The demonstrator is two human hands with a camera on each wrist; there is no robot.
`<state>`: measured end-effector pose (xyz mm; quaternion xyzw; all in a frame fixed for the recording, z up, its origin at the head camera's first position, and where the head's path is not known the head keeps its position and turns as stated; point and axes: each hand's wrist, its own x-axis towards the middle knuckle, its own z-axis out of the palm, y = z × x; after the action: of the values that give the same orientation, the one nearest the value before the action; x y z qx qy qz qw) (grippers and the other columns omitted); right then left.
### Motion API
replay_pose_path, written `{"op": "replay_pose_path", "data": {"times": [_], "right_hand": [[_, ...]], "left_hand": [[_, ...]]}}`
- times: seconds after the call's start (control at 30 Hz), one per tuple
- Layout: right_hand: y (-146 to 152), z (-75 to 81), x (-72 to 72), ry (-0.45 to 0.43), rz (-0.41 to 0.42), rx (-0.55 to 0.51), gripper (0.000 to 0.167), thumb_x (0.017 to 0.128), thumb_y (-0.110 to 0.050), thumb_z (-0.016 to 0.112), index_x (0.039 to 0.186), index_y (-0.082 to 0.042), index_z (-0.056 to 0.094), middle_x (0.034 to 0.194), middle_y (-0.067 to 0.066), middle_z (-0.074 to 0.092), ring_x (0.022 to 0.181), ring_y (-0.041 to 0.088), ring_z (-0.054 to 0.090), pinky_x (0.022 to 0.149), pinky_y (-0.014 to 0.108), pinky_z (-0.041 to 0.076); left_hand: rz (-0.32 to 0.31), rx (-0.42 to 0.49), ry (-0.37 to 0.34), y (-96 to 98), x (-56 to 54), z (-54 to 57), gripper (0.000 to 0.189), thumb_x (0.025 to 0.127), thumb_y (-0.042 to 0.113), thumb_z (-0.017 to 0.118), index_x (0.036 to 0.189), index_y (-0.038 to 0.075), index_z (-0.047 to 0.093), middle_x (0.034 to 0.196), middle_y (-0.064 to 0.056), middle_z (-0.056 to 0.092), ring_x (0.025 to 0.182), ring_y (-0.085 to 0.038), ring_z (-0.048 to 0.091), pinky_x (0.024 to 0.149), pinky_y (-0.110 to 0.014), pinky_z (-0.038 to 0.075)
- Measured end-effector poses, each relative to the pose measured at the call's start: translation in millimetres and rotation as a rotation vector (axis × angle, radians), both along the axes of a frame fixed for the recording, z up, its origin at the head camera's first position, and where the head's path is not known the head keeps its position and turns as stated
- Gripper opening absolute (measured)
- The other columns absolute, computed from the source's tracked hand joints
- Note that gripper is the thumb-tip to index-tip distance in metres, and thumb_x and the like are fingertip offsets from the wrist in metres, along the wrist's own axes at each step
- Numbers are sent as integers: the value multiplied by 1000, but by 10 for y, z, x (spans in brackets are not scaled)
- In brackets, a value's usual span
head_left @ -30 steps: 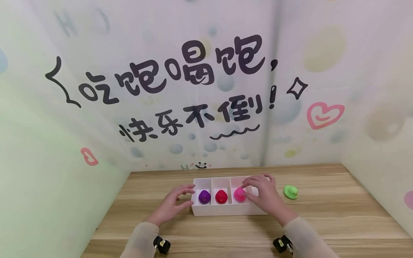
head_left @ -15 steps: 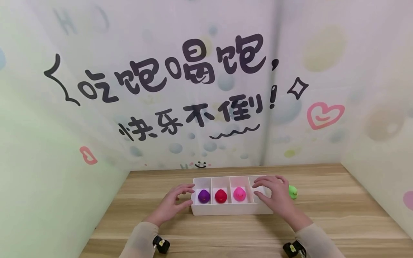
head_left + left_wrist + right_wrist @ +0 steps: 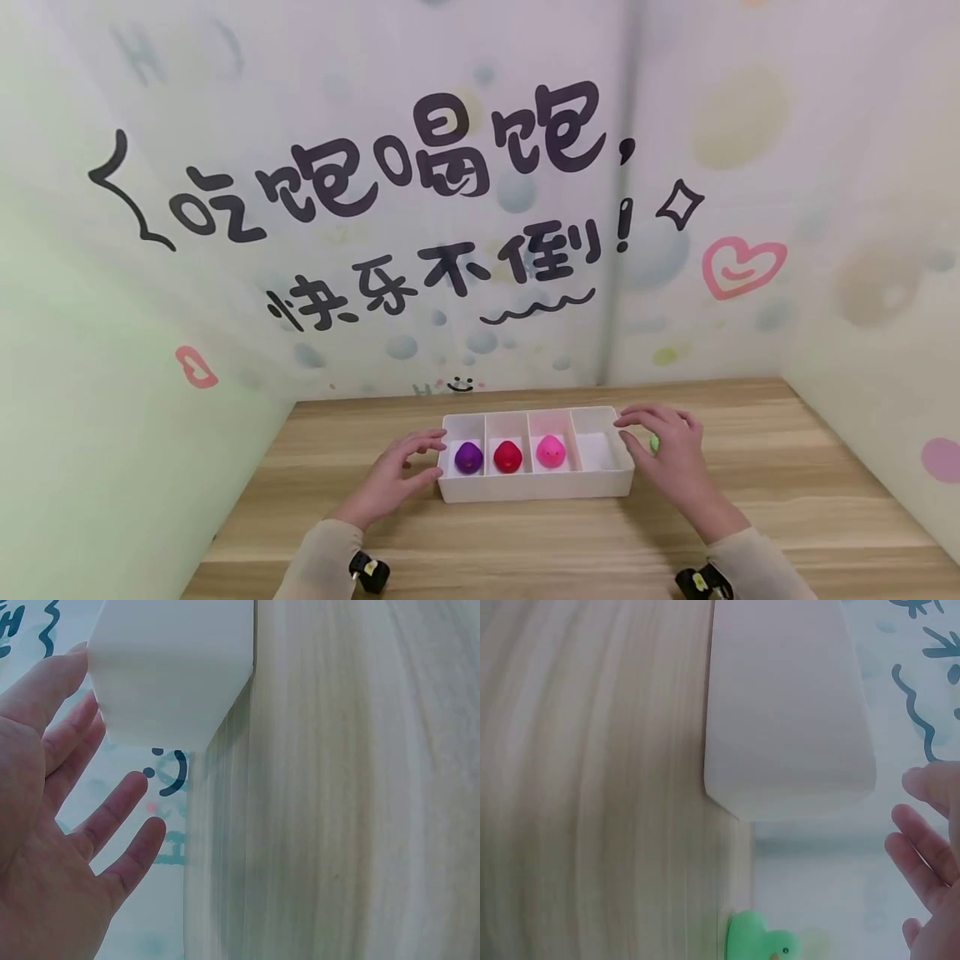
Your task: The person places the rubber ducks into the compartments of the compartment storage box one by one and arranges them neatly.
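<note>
A white divided box (image 3: 536, 488) stands on the table. From left to right its compartments hold a purple toy duck (image 3: 468, 457), a red toy duck (image 3: 507, 457) and a pink toy duck (image 3: 551, 451); the rightmost compartment is bare. My left hand (image 3: 388, 477) is at the box's left end, thumb and fingertips right at the rim, fingers relaxed. Off the right end, my right hand (image 3: 671, 450) holds nothing, its fingers loosely bent. A green toy duck (image 3: 757, 941) sits on the table beyond that end, mostly hidden behind my right hand in the head view.
The wooden table (image 3: 517, 542) extends in front of the box and to both sides. A printed wall (image 3: 420, 350) rises along its back edge, with side walls at left and right.
My right hand has left the pink duck, which stays in the third compartment, and has moved right past the box's end, now covering most of the green duck. The left hand keeps its place.
</note>
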<state>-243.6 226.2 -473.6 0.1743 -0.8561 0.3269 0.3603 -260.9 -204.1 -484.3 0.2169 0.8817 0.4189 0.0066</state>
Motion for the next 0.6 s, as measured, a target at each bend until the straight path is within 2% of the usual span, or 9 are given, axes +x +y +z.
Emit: {"op": "replay_pose_path", "data": {"times": [0.17,0.3,0.47,0.6], "right_hand": [[100,44,18,-26,-66,-17,23,81,5,79,98,-11,76,108,11,74,105,34,63,96,63,26],[179,47,20,-66,-122,-16,25,84,7,76,102,-11,75,113,14,72,108,37,61,97,67,25],[288,27,30,-146,-199,-16,30,83,8,72,107,-11,74,122,18,67,115,45,55,98,71,22],[363,19,30,-213,-232,2,35,82,4,74,114,-9,72,129,22,62,119,50,50,98,73,20]], "left_hand": [[-15,17,0,-4,-7,2,37,96,25,74,130,16,66,157,-2,52,131,-35,54,101,-63,48],[-15,13,8,-14,-18,-6,36,96,23,74,130,16,66,156,-2,52,131,-35,54,100,-62,49],[-12,8,2,-12,-13,-5,35,97,21,73,131,16,66,157,-1,51,131,-35,54,100,-61,49],[-9,10,-4,-8,-8,10,36,97,22,73,131,16,65,157,-1,51,132,-35,53,101,-63,48]]}}
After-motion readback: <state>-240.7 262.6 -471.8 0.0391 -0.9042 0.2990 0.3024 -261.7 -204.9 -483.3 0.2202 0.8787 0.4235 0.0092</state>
